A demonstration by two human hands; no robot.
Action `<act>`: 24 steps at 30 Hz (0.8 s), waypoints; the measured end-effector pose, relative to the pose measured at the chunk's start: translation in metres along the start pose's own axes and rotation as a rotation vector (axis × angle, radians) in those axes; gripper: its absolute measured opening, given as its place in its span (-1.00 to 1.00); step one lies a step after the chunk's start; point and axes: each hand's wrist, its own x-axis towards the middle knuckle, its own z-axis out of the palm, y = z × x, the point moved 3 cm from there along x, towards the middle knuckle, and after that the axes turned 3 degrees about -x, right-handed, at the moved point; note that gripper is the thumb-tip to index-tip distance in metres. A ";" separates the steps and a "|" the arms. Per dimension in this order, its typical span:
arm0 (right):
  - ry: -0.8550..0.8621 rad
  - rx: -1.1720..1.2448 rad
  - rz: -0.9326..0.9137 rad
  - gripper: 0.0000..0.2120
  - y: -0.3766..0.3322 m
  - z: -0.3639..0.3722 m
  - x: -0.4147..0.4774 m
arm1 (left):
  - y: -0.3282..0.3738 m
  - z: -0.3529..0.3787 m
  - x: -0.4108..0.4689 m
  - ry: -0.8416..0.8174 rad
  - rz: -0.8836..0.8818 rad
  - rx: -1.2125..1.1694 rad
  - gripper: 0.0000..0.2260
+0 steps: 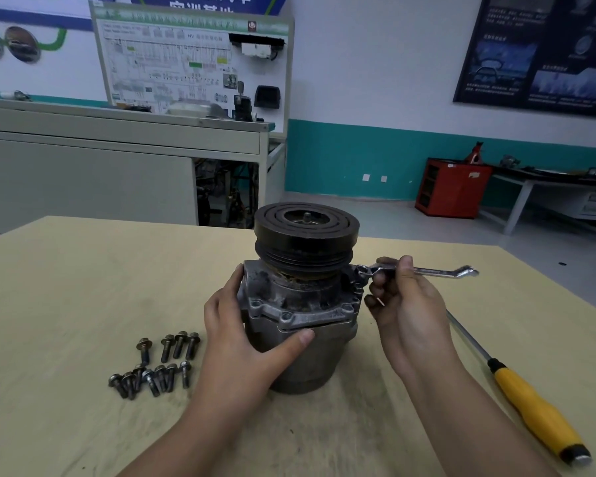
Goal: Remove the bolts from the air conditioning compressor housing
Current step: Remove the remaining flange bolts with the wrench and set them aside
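Wooden table (pixel 83 287) — left grip (pixel 241 335) clasps compressor (pixel 300 304); right grip (pixel 406 304) pinches wrench (pixel 437 271) beside it.

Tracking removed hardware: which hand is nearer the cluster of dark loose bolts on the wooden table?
Left. The left hand grips the grey metal compressor just right of the dark loose bolts; the right hand holds a silver wrench on the compressor's far side.

Left hand (pixel 242 340) gripping, right hand (pixel 410 309) pinching
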 end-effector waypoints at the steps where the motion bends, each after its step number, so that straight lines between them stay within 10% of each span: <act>1: -0.008 -0.034 -0.068 -0.73 -0.004 -0.001 -0.001 | 0.000 0.000 0.000 -0.001 -0.002 -0.003 -0.19; 8: 0.043 -0.543 -0.573 -0.84 -0.016 -0.004 -0.025 | 0.000 0.000 -0.001 -0.001 -0.009 -0.014 -0.16; 24: -0.015 -0.911 -0.972 -0.76 -0.003 0.003 -0.037 | 0.005 0.000 -0.002 -0.001 -0.049 -0.010 -0.04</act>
